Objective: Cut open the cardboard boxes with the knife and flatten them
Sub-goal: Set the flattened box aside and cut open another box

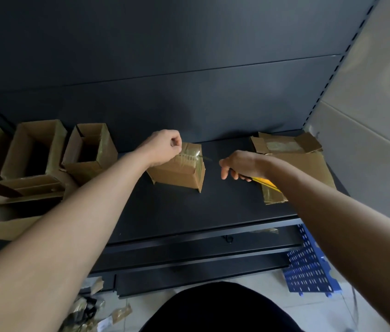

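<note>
A small taped cardboard box [179, 172] stands on the dark shelf [189, 212] in the middle. My left hand [162, 147] pinches the tape at the box's top left edge. To the right of the box, my right hand [239, 165] grips a yellow knife [264, 182], held just above the shelf and apart from the box. The blade end is hidden by my fingers. Flattened cardboard [292, 159] lies at the right, partly under my right forearm.
Two open boxes stand at the left, a larger one [33, 149] and a smaller one [91, 149], with more cardboard [9, 216] in front of them. A blue perforated crate [308, 262] and tape scraps [93, 312] lie on the floor below.
</note>
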The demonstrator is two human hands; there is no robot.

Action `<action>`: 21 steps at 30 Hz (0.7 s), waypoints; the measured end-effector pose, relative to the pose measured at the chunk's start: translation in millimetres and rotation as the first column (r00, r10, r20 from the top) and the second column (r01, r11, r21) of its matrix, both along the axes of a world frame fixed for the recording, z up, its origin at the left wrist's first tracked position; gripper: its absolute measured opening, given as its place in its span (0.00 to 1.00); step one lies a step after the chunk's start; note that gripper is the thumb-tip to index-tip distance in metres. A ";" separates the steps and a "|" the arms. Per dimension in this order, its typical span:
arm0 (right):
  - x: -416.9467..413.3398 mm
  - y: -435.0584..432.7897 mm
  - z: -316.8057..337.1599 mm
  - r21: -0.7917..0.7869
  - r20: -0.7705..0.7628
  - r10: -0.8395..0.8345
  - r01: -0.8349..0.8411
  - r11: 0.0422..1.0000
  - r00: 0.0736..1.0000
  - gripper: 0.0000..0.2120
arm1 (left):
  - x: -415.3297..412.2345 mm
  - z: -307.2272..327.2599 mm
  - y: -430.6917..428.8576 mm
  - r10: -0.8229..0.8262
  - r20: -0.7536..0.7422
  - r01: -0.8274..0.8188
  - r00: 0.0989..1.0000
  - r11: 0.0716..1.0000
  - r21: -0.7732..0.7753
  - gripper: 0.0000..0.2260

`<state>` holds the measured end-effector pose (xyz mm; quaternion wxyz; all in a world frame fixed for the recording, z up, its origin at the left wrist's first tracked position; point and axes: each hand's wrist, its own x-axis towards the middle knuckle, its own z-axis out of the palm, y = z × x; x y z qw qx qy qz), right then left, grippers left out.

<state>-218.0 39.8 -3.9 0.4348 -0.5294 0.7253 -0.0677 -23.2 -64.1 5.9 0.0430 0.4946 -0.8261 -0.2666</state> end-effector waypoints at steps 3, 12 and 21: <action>5.4 -0.9 -0.1 -0.020 -0.060 0.019 -0.020 1.000 0.998 0.18 | -3.0 4.0 -2.8 0.017 0.008 -0.017 1.000 0.999 0.027 0.09; 18.5 -11.5 -12.6 -0.059 -0.283 0.041 -0.060 0.996 0.958 0.14 | -0.7 7.2 -14.6 0.053 -0.029 -0.050 0.998 0.995 0.088 0.05; 28.2 -25.8 -21.7 -0.100 -0.275 -0.020 -0.008 0.995 0.961 0.15 | 1.8 4.6 -18.3 -0.051 0.192 0.045 0.980 0.998 0.037 0.25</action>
